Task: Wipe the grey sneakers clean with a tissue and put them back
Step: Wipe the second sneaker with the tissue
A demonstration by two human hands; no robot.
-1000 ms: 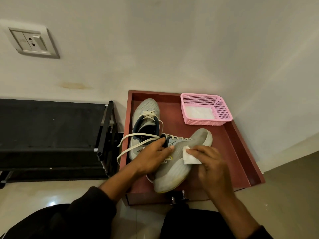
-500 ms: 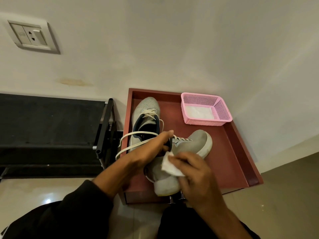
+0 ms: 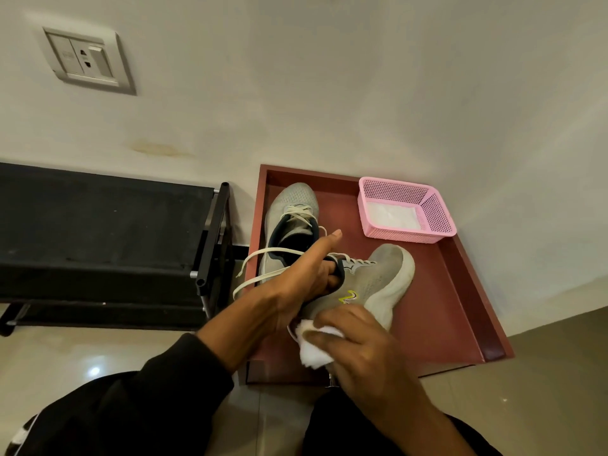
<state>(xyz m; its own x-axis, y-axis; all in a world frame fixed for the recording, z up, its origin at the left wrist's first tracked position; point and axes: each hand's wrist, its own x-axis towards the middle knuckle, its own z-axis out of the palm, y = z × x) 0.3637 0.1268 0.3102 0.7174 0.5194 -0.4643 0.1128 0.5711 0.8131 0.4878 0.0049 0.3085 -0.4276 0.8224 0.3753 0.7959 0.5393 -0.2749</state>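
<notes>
One grey sneaker (image 3: 375, 284) is tilted on its side above the red-brown tray (image 3: 437, 307), toe toward the pink basket. My left hand (image 3: 296, 281) grips it at the collar, fingers inside the opening and thumb sticking out. My right hand (image 3: 358, 343) presses a crumpled white tissue (image 3: 312, 348) against the sneaker's heel end, which the hand hides. The second grey sneaker (image 3: 291, 205) lies flat in the tray's left part, toe to the wall, its cream laces trailing over the tray's left edge.
A pink mesh basket (image 3: 437, 215) holding white tissues stands in the tray's far right corner. A black shoe rack (image 3: 108, 238) stands left of the tray against the wall. A wall socket (image 3: 87, 62) is at upper left. My dark-clothed knees fill the bottom.
My right hand with the tissue has slid from the sneaker's side down toward its heel. The sneaker has rolled so its side logo and white sole face up more.
</notes>
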